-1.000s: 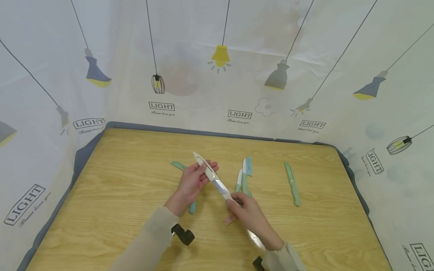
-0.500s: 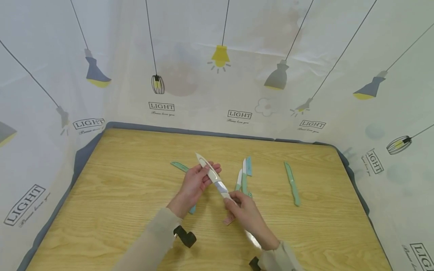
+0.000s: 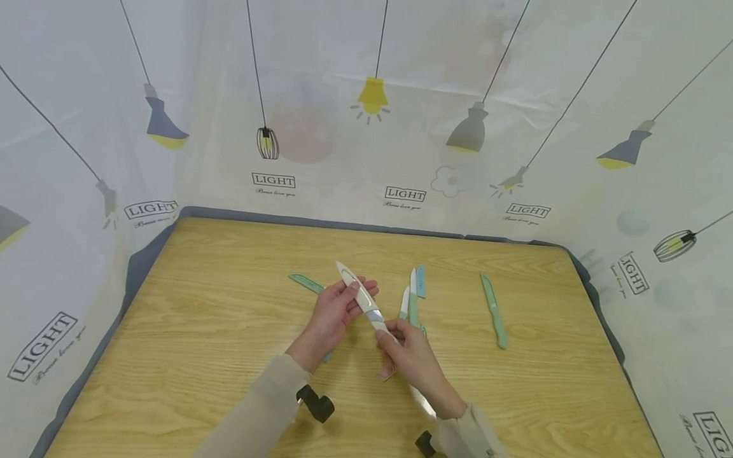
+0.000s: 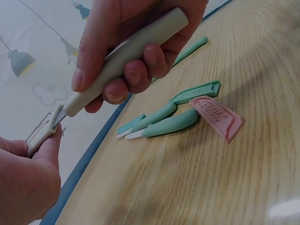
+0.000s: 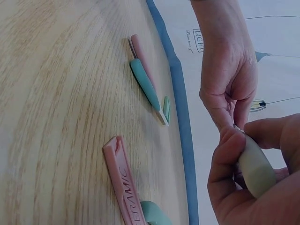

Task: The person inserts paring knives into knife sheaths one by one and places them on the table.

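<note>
My left hand (image 3: 332,315) pinches a cream blade cover (image 3: 363,298) between thumb and fingers, above the middle of the table. My right hand (image 3: 417,357) grips a knife by its cream handle (image 4: 129,58), its fingers wrapped round it. The blade (image 4: 59,117) runs into the cover, with a short stretch bare between cover and handle. Beneath the hands lie two green-handled knives with white blades, the nearer one (image 4: 173,124) close to a pink blade cover (image 4: 218,117) marked CERAMIC. A green blade cover (image 4: 198,92) is beside them.
A green knife (image 3: 494,312) in its cover lies at the right. Behind the middle knives is a blue blade cover (image 3: 421,281). At the left are a green cover (image 3: 305,282), a teal-handled knife (image 5: 144,84) and a pink handle (image 5: 143,58). Printed cloth (image 3: 343,210) walls the wooden table (image 3: 200,305).
The cover has slid farther over the blade, so less bare blade shows. Both hands have come closer together, the left shifting slightly to the right.
</note>
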A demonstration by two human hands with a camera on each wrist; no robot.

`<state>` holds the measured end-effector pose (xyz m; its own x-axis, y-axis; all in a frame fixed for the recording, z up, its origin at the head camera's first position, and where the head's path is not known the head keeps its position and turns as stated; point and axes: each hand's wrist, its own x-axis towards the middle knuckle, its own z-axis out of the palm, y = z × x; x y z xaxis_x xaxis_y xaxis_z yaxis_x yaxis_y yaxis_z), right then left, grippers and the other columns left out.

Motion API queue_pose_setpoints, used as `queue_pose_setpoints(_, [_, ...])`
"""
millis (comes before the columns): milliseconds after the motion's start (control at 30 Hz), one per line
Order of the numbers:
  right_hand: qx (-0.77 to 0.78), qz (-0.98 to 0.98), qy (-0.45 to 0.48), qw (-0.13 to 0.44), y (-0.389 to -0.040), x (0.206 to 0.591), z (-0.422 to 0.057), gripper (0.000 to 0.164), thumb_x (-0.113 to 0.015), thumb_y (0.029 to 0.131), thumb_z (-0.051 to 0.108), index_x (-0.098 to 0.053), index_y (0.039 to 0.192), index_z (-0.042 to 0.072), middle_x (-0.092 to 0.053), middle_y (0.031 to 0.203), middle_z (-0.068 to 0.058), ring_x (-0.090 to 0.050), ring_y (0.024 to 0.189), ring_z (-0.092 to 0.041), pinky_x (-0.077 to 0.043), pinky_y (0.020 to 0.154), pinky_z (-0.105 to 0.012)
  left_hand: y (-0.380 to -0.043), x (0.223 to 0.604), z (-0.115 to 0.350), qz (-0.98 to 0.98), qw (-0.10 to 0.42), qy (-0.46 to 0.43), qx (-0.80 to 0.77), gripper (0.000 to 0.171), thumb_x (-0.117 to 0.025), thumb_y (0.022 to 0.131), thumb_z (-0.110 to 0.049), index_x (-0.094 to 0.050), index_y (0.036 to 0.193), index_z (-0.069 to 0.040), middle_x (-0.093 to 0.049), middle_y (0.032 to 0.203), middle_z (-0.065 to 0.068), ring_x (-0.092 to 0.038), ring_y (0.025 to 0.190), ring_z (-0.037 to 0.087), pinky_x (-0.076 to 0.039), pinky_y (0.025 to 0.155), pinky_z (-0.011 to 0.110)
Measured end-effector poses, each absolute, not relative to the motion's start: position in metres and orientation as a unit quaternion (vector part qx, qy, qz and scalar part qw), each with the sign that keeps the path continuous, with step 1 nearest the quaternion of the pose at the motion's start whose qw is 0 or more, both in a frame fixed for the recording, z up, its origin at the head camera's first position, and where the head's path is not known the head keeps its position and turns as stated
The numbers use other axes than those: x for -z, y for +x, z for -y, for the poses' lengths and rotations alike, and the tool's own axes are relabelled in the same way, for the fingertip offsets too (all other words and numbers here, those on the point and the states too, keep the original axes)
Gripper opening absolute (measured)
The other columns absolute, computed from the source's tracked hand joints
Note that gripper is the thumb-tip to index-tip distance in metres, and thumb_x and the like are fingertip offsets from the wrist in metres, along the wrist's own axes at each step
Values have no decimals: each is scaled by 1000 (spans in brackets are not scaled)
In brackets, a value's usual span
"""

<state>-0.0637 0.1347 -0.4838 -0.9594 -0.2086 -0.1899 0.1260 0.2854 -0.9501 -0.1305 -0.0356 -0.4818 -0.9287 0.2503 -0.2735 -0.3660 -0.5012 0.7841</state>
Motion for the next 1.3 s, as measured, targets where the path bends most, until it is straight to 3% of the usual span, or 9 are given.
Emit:
queue_pose_setpoints(133, [599, -787, -18, 142, -65, 484, -134, 37, -58, 97, 28, -59, 113, -4, -64, 89, -20, -50, 52, -15, -51, 41, -26, -130, 483, 34, -466, 175, -62, -865, 42, -42, 104, -13, -40, 139, 10, -57, 131, 23, -58, 117, 25, -49, 94, 29])
queue_pose_setpoints(267, [598, -787, -16, 148, -66, 480, -132, 35, -56, 98, 24, -58, 116, -6, -63, 90, -19, -49, 51, -12, -55, 44, -38, -129, 485, 34, -464, 172, -62, -867, 37, -42, 104, -13, -45, 135, 8, -56, 131, 24, -58, 117, 25, -49, 94, 29])
queue_pose_setpoints(400, [595, -789, -18, 154, -62, 456, -127, 31, -53, 99, 17, -57, 115, -9, -62, 84, -10, -48, 53, -8, -56, 50, -47, -129, 485, 34, -460, 171, -58, -870, 37, -42, 104, -13, -44, 135, 8, -55, 132, 25, -58, 117, 25, -49, 94, 30])
queue_pose_setpoints(600, [619, -769, -16, 160, -62, 446, -125, 32, -53, 99, 15, -56, 115, -13, -58, 79, -5, -49, 55, -8, -52, 57, -60, -128, 485, 33, -457, 166, -59, -872, 37, -42, 104, -12, -45, 135, 8, -57, 130, 24, -58, 117, 26, -49, 95, 30])
queue_pose_setpoints(800, [630, -760, -7, 159, -63, 449, -123, 29, -54, 98, 14, -57, 112, -11, -60, 80, -9, -49, 55, -9, -51, 56, -62, -127, 485, 33, -464, 170, -54, -867, 39, -41, 104, -13, -43, 136, 9, -57, 130, 24, -58, 118, 26, -49, 95, 30])
queue_pose_setpoints(1033, [629, -761, -1, 158, -64, 452, -122, 28, -55, 98, 15, -58, 112, -9, -60, 80, -7, -49, 55, -9, -54, 52, -56, -125, 486, 33, -471, 173, -51, -864, 38, -42, 104, -14, -43, 135, 9, -57, 131, 24, -57, 118, 25, -49, 95, 30])
queue_pose_setpoints(1300, [632, -757, 12, 165, -63, 448, -121, 29, -56, 98, 16, -58, 112, -9, -58, 76, -4, -50, 54, -8, -51, 59, -63, -124, 486, 33, -469, 172, -50, -865, 38, -42, 104, -13, -44, 135, 9, -57, 130, 24, -58, 117, 26, -49, 95, 30])
